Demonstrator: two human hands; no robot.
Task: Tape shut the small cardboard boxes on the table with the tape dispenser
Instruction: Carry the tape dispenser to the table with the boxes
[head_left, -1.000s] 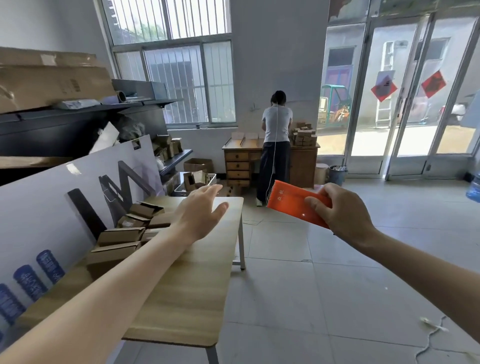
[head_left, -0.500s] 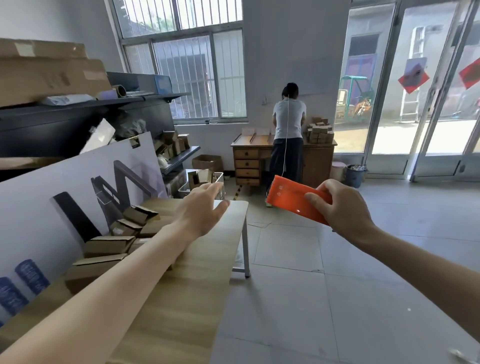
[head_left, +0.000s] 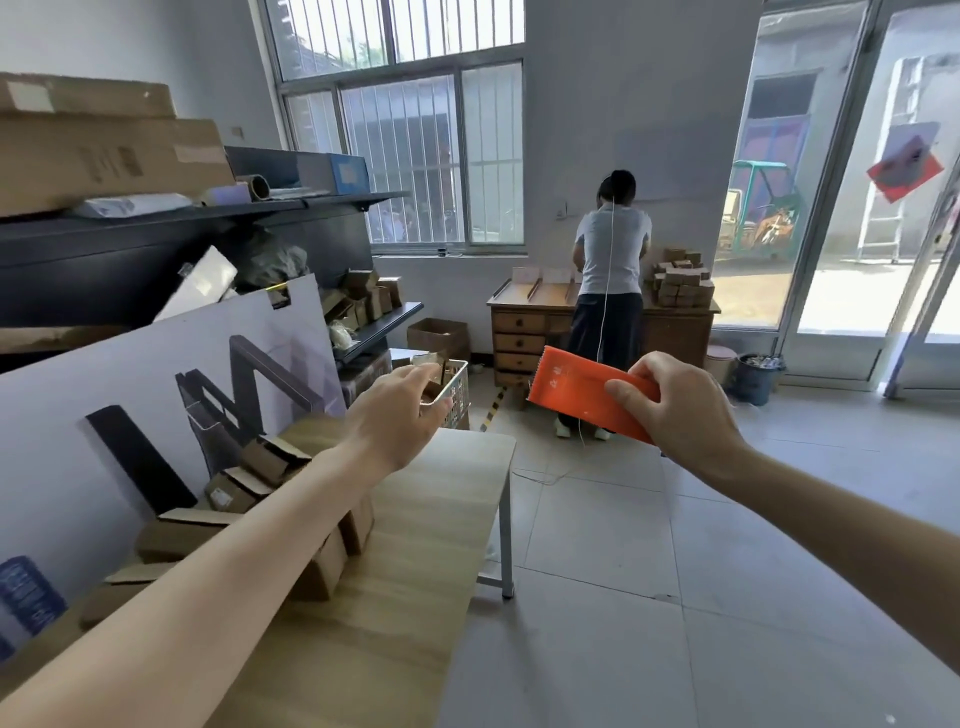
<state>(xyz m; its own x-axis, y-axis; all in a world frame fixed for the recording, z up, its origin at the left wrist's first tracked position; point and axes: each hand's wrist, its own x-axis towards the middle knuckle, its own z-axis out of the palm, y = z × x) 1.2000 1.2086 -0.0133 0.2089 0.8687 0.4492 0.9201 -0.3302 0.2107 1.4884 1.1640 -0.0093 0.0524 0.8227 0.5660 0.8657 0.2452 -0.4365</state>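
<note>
Small cardboard boxes (head_left: 244, 488) heaped along the counter's (head_left: 415, 551) left side, flaps open, no tape visible; sealing apparently all left. Right hand (head_left: 680, 410) grips orange tape dispenser (head_left: 576, 395) beyond the counter's right edge. Left hand (head_left: 395, 415) relaxed, empty, above the counter.

Your wooden table (head_left: 415, 571) carries small boxes (head_left: 262, 457) with open flaps, strung along its left side, just beside a white board (head_left: 130, 374) that leans there

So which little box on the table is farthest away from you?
The open-flapped box at the far end of the row, beside the white signboard. All the other boxes sit nearer the camera.
</note>
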